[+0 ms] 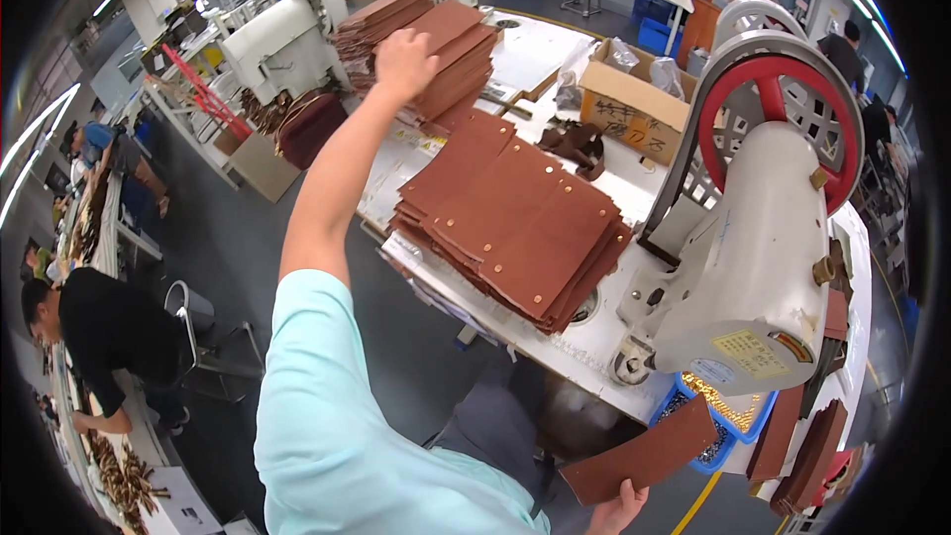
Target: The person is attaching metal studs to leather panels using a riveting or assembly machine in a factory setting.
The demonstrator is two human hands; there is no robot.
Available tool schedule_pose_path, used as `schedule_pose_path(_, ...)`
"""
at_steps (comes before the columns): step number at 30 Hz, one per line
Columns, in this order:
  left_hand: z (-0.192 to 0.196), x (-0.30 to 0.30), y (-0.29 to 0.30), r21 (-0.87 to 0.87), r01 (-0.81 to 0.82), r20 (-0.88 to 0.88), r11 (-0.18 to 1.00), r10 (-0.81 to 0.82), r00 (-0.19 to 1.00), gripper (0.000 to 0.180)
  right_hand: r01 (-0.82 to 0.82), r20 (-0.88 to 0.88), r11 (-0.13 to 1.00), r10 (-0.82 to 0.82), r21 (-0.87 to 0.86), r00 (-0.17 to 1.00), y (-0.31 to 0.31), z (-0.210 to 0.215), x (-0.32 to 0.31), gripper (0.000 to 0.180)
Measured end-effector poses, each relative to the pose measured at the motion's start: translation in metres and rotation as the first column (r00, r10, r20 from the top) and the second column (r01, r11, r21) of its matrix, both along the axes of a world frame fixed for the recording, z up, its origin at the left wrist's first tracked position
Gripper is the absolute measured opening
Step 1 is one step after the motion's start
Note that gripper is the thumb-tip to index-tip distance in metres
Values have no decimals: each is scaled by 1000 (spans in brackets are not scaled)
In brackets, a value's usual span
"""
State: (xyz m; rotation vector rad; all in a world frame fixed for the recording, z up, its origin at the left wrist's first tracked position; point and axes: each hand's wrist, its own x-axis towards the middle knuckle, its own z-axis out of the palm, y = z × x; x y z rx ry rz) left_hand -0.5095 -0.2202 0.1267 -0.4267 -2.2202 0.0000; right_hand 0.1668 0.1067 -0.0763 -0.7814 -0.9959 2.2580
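My left hand (406,64) reaches far forward to a tall stack of brown leather pieces (456,59). Its fingers are curled against the stack, and whatever they may grip there is hidden. At the lower right my right hand (619,510) is closed on the end of a long brown leather piece (642,451), held out beside the table edge. Between the hands lies a lower pile of brown leather panels (515,208), set with several small gold-coloured rivets.
A white riveting machine (743,267) with a red-rimmed wheel stands at the right. Below it, blue trays (738,416) hold small metal parts. An open cardboard box (634,109) sits behind the panels. Another machine (282,45) stands far left. A person (109,337) works at the left bench.
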Motion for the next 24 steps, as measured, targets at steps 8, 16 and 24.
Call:
schedule_pose_path(8,14,-48,1,-124,-285,548,950,305,779,42,145,177,988,-135,-48,975,-21,13,8,48)
schedule_pose_path(16,17,-60,8,-181,-194,392,964,252,885,31,142,232,990,-136,-8,963,-25,16,-7,48)
schedule_pose_path(24,26,-71,0,-37,-220,95,975,222,970,24,111,241,993,-99,-35,965,-27,14,-16,50)
